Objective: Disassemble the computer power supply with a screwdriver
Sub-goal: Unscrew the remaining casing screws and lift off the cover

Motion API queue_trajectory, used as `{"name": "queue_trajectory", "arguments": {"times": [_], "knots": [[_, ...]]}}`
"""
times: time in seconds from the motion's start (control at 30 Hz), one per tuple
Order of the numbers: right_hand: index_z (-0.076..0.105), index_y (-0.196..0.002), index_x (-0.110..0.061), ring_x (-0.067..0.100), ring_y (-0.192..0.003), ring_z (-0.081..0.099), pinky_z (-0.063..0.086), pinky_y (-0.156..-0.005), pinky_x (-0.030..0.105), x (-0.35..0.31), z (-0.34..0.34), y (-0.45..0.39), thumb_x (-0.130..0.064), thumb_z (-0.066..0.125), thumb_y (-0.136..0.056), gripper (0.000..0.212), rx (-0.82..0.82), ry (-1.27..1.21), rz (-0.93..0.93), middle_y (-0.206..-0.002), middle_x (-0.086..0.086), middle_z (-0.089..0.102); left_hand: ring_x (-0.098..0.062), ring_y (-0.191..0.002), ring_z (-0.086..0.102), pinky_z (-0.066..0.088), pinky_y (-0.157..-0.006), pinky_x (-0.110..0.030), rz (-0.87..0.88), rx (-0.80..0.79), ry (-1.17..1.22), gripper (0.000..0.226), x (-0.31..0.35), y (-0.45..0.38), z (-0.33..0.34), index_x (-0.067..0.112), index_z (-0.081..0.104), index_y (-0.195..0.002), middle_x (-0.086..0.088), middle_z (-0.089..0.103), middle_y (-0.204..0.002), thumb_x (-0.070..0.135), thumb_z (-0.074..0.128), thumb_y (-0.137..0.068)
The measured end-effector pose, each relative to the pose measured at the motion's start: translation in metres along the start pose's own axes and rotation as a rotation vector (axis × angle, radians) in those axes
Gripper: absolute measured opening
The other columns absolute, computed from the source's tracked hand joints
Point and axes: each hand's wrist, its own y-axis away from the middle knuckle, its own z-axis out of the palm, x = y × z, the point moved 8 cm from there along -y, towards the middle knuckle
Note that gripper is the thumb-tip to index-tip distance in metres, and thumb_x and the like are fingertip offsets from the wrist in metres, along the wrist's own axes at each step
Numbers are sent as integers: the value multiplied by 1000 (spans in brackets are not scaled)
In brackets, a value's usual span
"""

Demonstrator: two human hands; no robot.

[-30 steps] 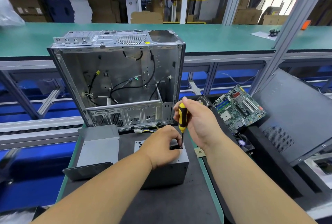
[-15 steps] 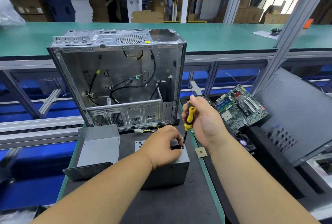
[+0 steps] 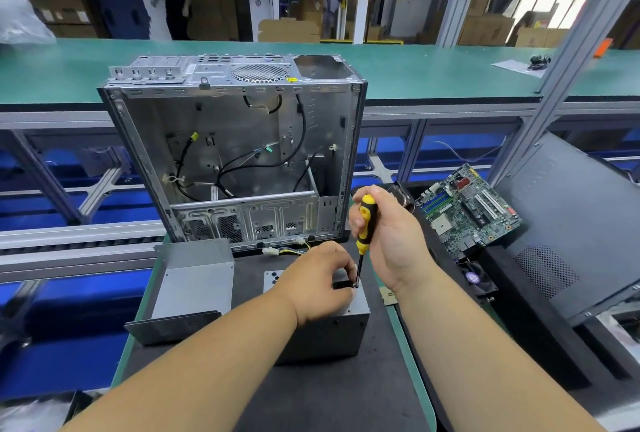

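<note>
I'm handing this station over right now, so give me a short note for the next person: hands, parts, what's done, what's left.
Right hand grips the yellow-black screwdriver, tip down on the top of the grey power supply, near its right edge.
Left hand rests on the supply's top, fingers curled by the tip.
Supply sits on the black mat, in front of the open case.
Done: supply out of the case.
Left: finish this screw, check for others, lift the cover.

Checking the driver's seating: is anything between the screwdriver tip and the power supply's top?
Nothing visible. The screwdriver tip already meets the power supply top, beside the left hand's fingers.
</note>
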Motion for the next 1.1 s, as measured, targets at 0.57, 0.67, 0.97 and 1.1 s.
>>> {"name": "queue_trajectory", "arguments": {"times": [0.57, 0.67, 0.97, 1.1], "knots": [[72, -82, -18, 18, -77, 60, 48, -76, 31, -9, -2, 5, -40, 57, -89, 28, -84, 199, 40, -79, 3, 62, -12, -106, 52, 46, -96, -38, 16, -5, 5, 10, -3, -2, 1, 29, 62, -84, 12, 52, -106, 29, 66, -75], [77, -84, -16, 18, -76, 60, 48, -79, 33, -8, -2, 4, -37, 49, -100, 38, -60, 200, 52, -77, 4, 62, -11, -106, 51, 46, -96, -38, 9, -12, -3, 10, -2, -2, 1, 30, 61, -84, 13, 51, -107, 29, 67, -76], [60, -87, -10, 10, -55, 36, 34, -55, 21, 3, 2, 2, -44, 35, -104, 45, -45, -91, 6, -60, -2, 41, -11, -106, 51, 45, -97, -36, 5, 5, -12, 11, 0, 1, 0, 28, 62, -88, 12, 51, -107, 24, 67, -79], [41, -85, -17, 14, -58, 35, 34, -59, 25, 2, 0, 3, -41, 48, -95, 27, -67, -26, 16, -64, 0, 42, -10, -105, 51, 45, -96, -36, 11, 6, -11, 11, 0, 1, 1, 29, 62, -86, 12, 52, -106, 24, 68, -79]]}}
